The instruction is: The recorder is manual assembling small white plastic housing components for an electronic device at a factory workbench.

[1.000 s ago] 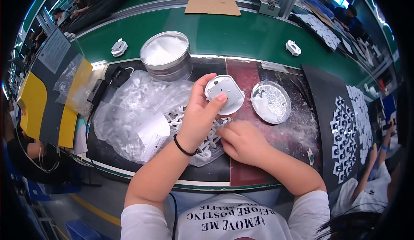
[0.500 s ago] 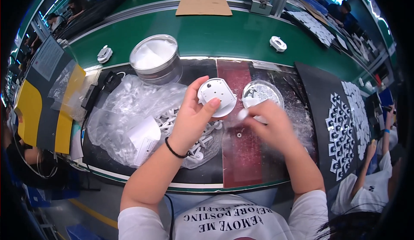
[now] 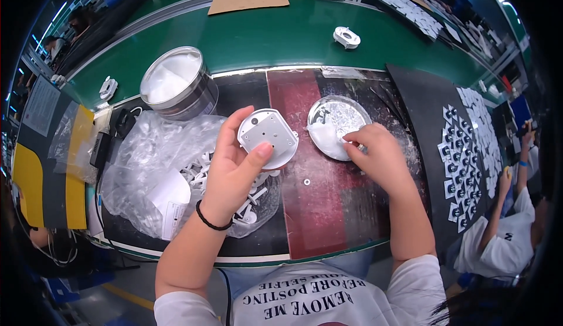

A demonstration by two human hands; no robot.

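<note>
My left hand holds up a round white plastic housing, its flat face with small holes turned upward and the thumb across its lower edge. My right hand is at the right side of a shallow round dish, with thumb and forefinger pinched together. A bit of white shows at those fingertips, too small to name. In the dish lie a soft-looking white wad and shiny, clear-looking stuff. A small white ring rests on the dark red strip between my hands.
A clear plastic bag spills white plastic parts beside my left forearm. Behind it stands a clear tub. White parts sit on the green belt. At right, rows of small pieces cover a black board; a co-worker sits beyond.
My right hand has gone from beside the housing, where it held a blurred white piece, to the dish. The housing stays in my left hand. The whole view has shifted.
</note>
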